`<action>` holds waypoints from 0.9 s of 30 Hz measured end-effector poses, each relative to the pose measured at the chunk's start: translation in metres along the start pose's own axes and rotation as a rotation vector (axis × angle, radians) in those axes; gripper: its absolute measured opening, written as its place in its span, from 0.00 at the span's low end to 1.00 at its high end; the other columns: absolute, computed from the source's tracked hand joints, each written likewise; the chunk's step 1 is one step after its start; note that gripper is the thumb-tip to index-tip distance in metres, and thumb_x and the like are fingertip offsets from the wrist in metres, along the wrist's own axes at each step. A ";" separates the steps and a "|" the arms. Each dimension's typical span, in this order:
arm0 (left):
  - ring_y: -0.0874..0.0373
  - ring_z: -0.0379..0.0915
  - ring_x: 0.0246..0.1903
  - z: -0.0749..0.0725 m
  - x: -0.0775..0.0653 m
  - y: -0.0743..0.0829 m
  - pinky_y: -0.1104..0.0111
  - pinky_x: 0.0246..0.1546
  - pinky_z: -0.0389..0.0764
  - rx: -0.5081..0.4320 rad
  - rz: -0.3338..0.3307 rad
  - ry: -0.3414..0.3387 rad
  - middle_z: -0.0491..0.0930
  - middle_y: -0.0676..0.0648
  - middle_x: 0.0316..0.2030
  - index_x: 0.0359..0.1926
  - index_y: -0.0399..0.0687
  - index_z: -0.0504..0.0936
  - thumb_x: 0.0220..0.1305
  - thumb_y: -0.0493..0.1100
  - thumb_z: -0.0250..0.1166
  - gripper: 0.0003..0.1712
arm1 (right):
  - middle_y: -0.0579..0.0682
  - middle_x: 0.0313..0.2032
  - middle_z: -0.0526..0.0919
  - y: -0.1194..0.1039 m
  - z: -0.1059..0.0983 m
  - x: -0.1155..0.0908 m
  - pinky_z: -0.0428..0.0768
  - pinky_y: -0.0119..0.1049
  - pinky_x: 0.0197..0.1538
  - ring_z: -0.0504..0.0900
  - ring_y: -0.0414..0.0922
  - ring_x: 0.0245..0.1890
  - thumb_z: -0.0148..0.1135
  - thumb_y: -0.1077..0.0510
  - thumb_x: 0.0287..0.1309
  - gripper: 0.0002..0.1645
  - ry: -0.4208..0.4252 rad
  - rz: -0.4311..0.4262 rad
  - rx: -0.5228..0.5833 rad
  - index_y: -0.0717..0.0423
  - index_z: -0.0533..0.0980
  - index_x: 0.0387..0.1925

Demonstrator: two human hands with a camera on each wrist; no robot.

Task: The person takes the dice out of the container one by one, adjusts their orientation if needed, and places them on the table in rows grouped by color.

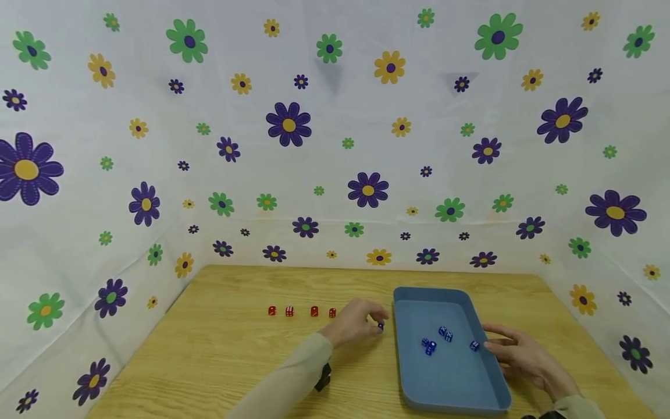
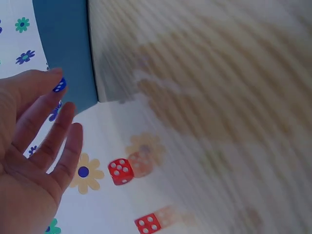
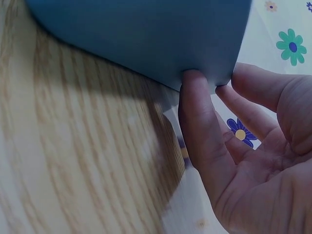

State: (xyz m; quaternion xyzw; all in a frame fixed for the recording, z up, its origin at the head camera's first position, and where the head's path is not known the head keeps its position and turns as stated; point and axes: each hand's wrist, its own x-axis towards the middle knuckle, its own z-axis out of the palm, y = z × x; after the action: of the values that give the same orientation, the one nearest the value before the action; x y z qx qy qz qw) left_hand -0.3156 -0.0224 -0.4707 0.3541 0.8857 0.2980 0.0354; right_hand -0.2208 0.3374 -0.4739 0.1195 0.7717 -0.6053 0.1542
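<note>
My left hand (image 1: 356, 322) pinches a blue die (image 2: 59, 85) between thumb and index finger, just left of the blue tray (image 1: 437, 396). The other fingers of that hand are spread, as the left wrist view shows. My right hand (image 1: 531, 358) is at the tray's right side, with its fingertips (image 3: 196, 80) touching the outer wall and rim. Several blue dice (image 1: 474, 345) lie inside the tray. Left of the tray, several red dice (image 1: 289, 311) stand in a spaced row on the table, the rightmost close beside my left hand.
The wooden table (image 1: 220, 361) has a light grain and a glossy surface. A white curtain with printed flowers (image 1: 324, 163) closes off the back and both sides. The tray's raised walls stand between the two hands.
</note>
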 end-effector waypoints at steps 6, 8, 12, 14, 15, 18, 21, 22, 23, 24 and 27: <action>0.66 0.80 0.40 -0.002 -0.004 -0.006 0.74 0.43 0.80 0.023 -0.049 -0.046 0.86 0.54 0.38 0.49 0.46 0.85 0.58 0.35 0.71 0.16 | 0.73 0.63 0.66 0.002 -0.003 0.000 0.83 0.44 0.45 0.82 0.45 0.45 0.62 0.55 0.66 0.43 -0.029 -0.025 0.001 0.64 0.52 0.74; 0.67 0.80 0.39 -0.002 -0.006 -0.007 0.74 0.41 0.80 0.037 -0.054 -0.057 0.86 0.54 0.38 0.48 0.46 0.85 0.58 0.35 0.71 0.16 | 0.73 0.62 0.67 0.002 -0.002 0.000 0.83 0.44 0.45 0.82 0.45 0.45 0.62 0.55 0.66 0.43 -0.028 -0.024 0.006 0.64 0.52 0.74; 0.66 0.80 0.37 -0.002 -0.010 -0.009 0.74 0.39 0.80 0.072 -0.068 -0.051 0.86 0.52 0.38 0.47 0.46 0.86 0.57 0.34 0.71 0.15 | 0.71 0.60 0.70 0.000 -0.001 0.000 0.84 0.45 0.45 0.83 0.45 0.44 0.62 0.56 0.65 0.42 -0.012 -0.009 0.014 0.63 0.54 0.74; 0.65 0.80 0.37 -0.002 -0.012 -0.011 0.73 0.39 0.80 0.090 -0.081 -0.035 0.86 0.52 0.38 0.46 0.46 0.86 0.57 0.35 0.71 0.14 | 0.70 0.60 0.71 0.000 0.000 -0.001 0.84 0.45 0.45 0.83 0.45 0.44 0.62 0.56 0.65 0.42 -0.011 -0.006 0.016 0.63 0.54 0.74; 0.65 0.81 0.37 -0.002 -0.012 -0.013 0.73 0.39 0.80 0.099 -0.086 -0.028 0.86 0.52 0.38 0.46 0.47 0.86 0.57 0.35 0.71 0.14 | 0.70 0.60 0.71 0.000 0.000 -0.001 0.84 0.45 0.45 0.83 0.45 0.43 0.62 0.56 0.65 0.42 -0.013 -0.007 0.015 0.62 0.54 0.74; 0.64 0.81 0.37 -0.001 -0.014 -0.015 0.72 0.39 0.80 0.108 -0.095 -0.018 0.86 0.52 0.38 0.45 0.48 0.86 0.57 0.36 0.71 0.13 | 0.71 0.61 0.70 0.001 0.000 0.000 0.84 0.45 0.45 0.83 0.45 0.44 0.62 0.56 0.65 0.43 -0.014 -0.010 0.019 0.62 0.54 0.74; 0.64 0.80 0.37 0.000 -0.015 -0.016 0.72 0.39 0.80 0.116 -0.088 -0.020 0.86 0.53 0.37 0.45 0.48 0.86 0.57 0.37 0.72 0.13 | 0.72 0.62 0.68 0.002 0.000 0.000 0.84 0.45 0.46 0.83 0.46 0.45 0.63 0.55 0.65 0.44 -0.014 -0.011 0.015 0.63 0.53 0.74; 0.65 0.80 0.37 -0.001 -0.015 -0.017 0.72 0.39 0.80 0.122 -0.085 -0.020 0.86 0.53 0.37 0.45 0.48 0.86 0.57 0.37 0.72 0.13 | 0.72 0.62 0.68 0.003 0.000 0.001 0.84 0.45 0.46 0.83 0.46 0.46 0.64 0.55 0.64 0.44 -0.009 -0.010 0.015 0.63 0.54 0.74; 0.65 0.80 0.37 -0.001 -0.015 -0.017 0.73 0.38 0.80 0.126 -0.082 -0.021 0.86 0.53 0.37 0.45 0.48 0.86 0.57 0.37 0.72 0.13 | 0.72 0.62 0.68 0.003 0.000 0.001 0.84 0.45 0.46 0.83 0.47 0.46 0.64 0.55 0.64 0.45 -0.007 -0.008 0.012 0.63 0.53 0.74; 0.65 0.80 0.36 -0.001 -0.015 -0.017 0.73 0.38 0.80 0.131 -0.078 -0.021 0.86 0.53 0.37 0.44 0.48 0.86 0.57 0.37 0.72 0.13 | 0.73 0.63 0.68 0.004 0.000 0.002 0.83 0.46 0.46 0.83 0.47 0.46 0.64 0.54 0.64 0.45 -0.002 -0.006 0.012 0.63 0.54 0.74; 0.66 0.80 0.36 -0.001 -0.015 -0.019 0.73 0.38 0.80 0.137 -0.072 -0.021 0.86 0.54 0.37 0.45 0.48 0.86 0.57 0.37 0.72 0.13 | 0.73 0.63 0.67 0.004 0.001 0.003 0.83 0.46 0.46 0.83 0.48 0.47 0.65 0.54 0.63 0.45 0.007 -0.001 0.013 0.63 0.54 0.73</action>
State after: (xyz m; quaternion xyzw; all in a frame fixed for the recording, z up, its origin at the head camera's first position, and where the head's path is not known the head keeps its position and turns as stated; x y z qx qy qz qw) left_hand -0.3165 -0.0433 -0.4826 0.3266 0.9158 0.2315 0.0309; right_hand -0.2220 0.3374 -0.4788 0.1223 0.7685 -0.6098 0.1503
